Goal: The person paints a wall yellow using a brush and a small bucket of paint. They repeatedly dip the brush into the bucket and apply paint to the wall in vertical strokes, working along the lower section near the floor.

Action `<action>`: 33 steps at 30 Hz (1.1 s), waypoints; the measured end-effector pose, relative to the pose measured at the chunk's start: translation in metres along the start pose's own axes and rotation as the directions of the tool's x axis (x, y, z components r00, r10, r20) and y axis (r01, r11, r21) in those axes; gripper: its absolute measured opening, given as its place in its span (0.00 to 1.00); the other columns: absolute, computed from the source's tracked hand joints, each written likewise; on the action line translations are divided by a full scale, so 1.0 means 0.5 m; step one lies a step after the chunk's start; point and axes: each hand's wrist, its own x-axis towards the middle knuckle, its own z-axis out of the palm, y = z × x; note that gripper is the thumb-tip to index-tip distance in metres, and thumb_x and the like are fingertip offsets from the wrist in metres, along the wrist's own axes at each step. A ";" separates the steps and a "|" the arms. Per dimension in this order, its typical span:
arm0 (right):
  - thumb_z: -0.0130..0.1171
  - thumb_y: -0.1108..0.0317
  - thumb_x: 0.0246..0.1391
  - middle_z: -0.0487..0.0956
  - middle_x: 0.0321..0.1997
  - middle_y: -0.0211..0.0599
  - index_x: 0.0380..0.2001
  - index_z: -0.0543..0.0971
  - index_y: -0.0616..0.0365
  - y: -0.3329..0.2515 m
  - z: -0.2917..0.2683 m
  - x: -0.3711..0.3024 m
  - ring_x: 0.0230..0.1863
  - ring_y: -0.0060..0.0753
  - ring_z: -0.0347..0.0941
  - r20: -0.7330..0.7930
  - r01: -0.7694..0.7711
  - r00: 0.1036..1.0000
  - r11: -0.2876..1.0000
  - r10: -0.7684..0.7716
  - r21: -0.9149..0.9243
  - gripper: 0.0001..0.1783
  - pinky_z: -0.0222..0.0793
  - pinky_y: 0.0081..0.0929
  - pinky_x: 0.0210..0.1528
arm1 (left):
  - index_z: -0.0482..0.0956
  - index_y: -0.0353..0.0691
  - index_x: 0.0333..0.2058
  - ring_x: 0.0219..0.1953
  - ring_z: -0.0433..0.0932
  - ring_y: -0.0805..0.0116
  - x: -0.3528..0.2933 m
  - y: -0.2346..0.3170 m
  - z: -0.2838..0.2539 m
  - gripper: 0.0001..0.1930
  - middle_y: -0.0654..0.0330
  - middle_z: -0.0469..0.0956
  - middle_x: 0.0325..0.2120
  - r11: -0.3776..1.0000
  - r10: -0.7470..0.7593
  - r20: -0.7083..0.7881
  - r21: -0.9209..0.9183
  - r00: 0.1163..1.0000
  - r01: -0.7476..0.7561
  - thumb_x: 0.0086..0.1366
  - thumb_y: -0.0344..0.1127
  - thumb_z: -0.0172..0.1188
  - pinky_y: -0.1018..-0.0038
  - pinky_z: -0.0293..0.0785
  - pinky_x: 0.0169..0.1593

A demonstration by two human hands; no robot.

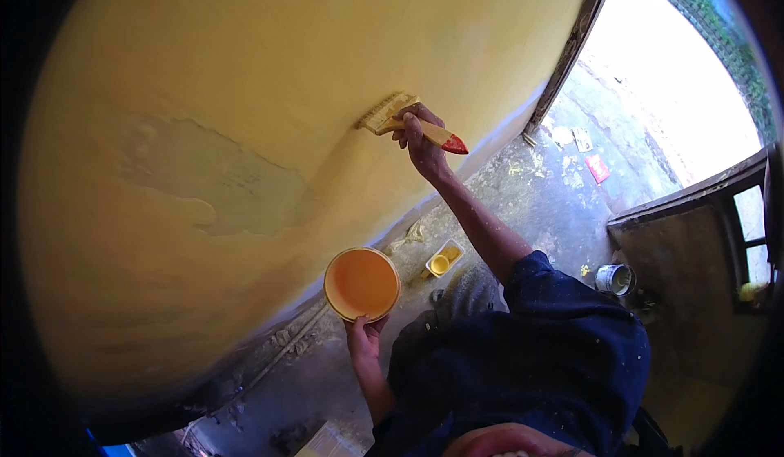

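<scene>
My right hand (420,133) is closed around the wooden handle of a wide paintbrush (385,116). The handle ends in a red tip, and the bristles meet the yellow wall (294,57). Lower and to the left, my left hand (366,334) grips the near rim of a round paint bucket (362,284). Its inside looks orange-yellow; how much paint it holds I cannot tell. Left of the brush, the wall carries a greyish, uneven patch (220,175) with a peeling edge.
On the floor below stand a clear tray (444,258) with a yellow cup in it and, at right, a metal can (614,280). A pole (286,349) lies along the wall's foot. A red packet (597,169) lies near the bright doorway (653,81).
</scene>
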 end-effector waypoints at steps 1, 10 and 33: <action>0.46 0.63 0.61 0.75 0.19 0.37 0.29 0.73 0.65 -0.043 0.005 0.028 0.19 0.21 0.69 -0.029 0.056 0.998 0.998 -0.056 -0.010 0.14 0.66 0.20 0.23 | 0.60 0.35 0.57 0.47 0.78 0.48 0.004 0.003 0.001 0.29 0.47 0.72 0.50 1.000 -0.020 0.021 -0.011 1.000 0.020 0.55 0.25 0.52 0.57 0.83 0.46; 0.45 0.59 0.62 0.74 0.20 0.33 0.31 0.73 0.62 0.147 0.020 -0.145 0.21 0.22 0.71 -0.093 -0.097 0.992 0.988 0.086 -0.122 0.16 0.68 0.21 0.24 | 0.60 0.32 0.57 0.46 0.79 0.49 0.019 0.015 0.014 0.27 0.46 0.72 0.50 0.999 -0.045 0.039 -0.026 0.998 0.046 0.57 0.24 0.50 0.59 0.84 0.45; 0.47 0.63 0.61 0.76 0.22 0.36 0.34 0.74 0.63 0.194 -0.029 -0.191 0.24 0.26 0.75 0.043 -0.276 0.952 0.908 0.304 -0.314 0.13 0.70 0.24 0.29 | 0.61 0.32 0.57 0.47 0.78 0.47 -0.005 0.001 0.011 0.27 0.45 0.72 0.50 1.000 -0.009 0.047 0.000 0.999 0.009 0.56 0.25 0.50 0.59 0.83 0.46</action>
